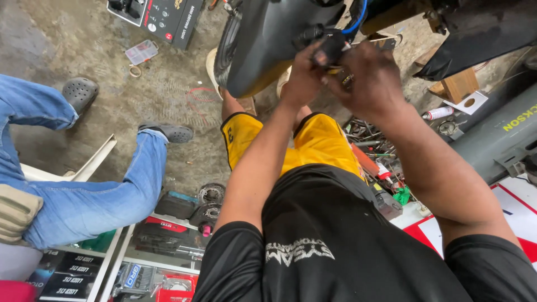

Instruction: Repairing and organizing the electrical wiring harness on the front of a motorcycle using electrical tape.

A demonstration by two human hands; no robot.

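Both my hands are raised in front of me at a black motorcycle body panel [268, 39]. My left hand [302, 75] and my right hand [363, 78] are closed together around a small black part [330, 47] with wires, just below a blue cable [358, 19]. Fingers cover most of the part, so its shape is unclear. I wear a black shirt and yellow shorts [319, 140].
Another person in blue jeans [100, 196] and dark clogs sits on a white chair at the left. A black diagnostic box [162, 17] lies on the concrete floor. Loose tools [375, 151] lie at the right. Shelves of boxed parts [145, 257] are below.
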